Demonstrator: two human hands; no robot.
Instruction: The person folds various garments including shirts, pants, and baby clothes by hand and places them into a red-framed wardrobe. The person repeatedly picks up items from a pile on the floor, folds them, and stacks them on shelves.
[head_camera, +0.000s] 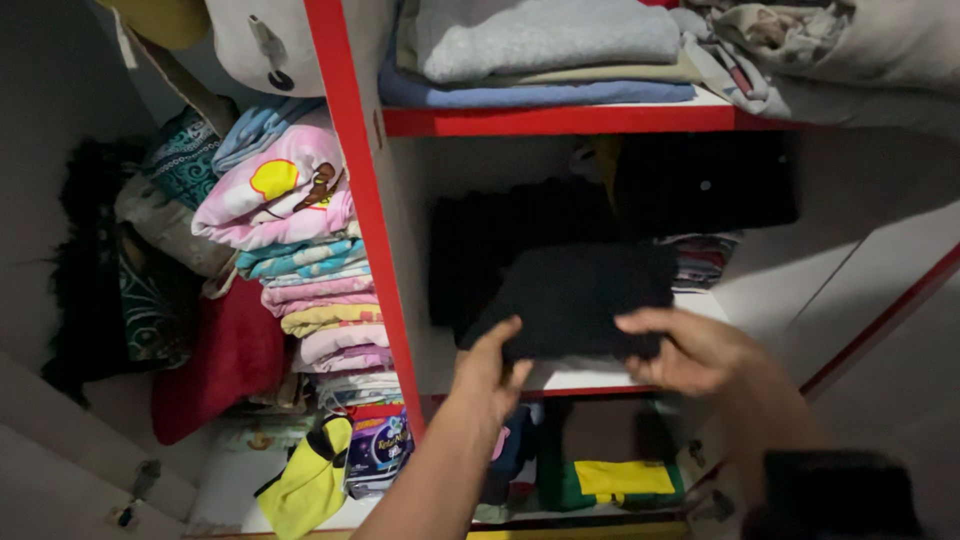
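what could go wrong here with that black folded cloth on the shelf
The black folded cloth overhangs the shelf front edge while the left hand and right hand grip only its front, so it might slide off. Pushing it deeper could perhaps rumple the dark pile behind.

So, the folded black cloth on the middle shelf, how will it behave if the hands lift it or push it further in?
The folded black fabric piece looks soft and probably floppy: lifted by one edge, its layers would likely sag and unfold. With the left hand and the right hand at its front corners, it should slide on the white shelf board, perhaps bunching. Likely light, not fragile.
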